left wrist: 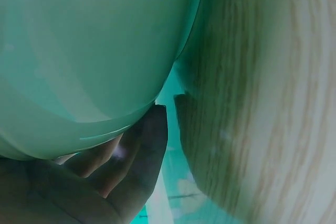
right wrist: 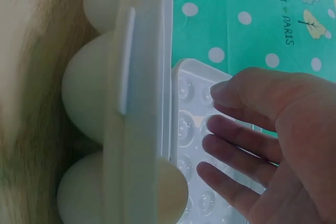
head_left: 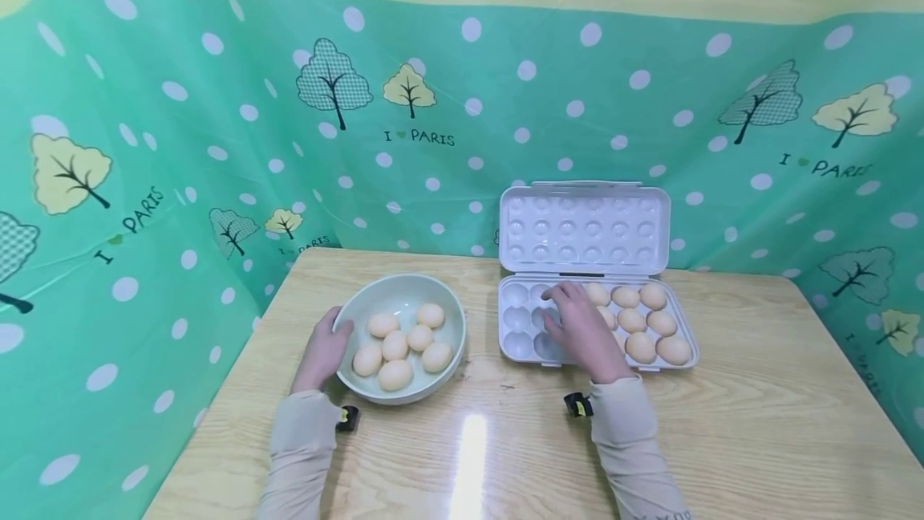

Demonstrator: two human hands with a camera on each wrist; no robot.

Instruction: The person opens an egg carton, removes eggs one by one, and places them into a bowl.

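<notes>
A pale green bowl holding several light brown eggs stands on the table's left. My left hand grips its left side, thumb at the rim; in the left wrist view the fingers lie against the outer wall. To the right is an egg carton with its lid raised. Eggs fill its right-hand cups, while the leftmost cups hold none. Over the carton's middle is my right hand, fingers parted and holding nothing in the right wrist view. It hides some cups.
The wooden table extends in front of and to the right of the carton. A green polka-dot curtain stands close behind the carton lid and along both sides. Each wrist carries a small black camera.
</notes>
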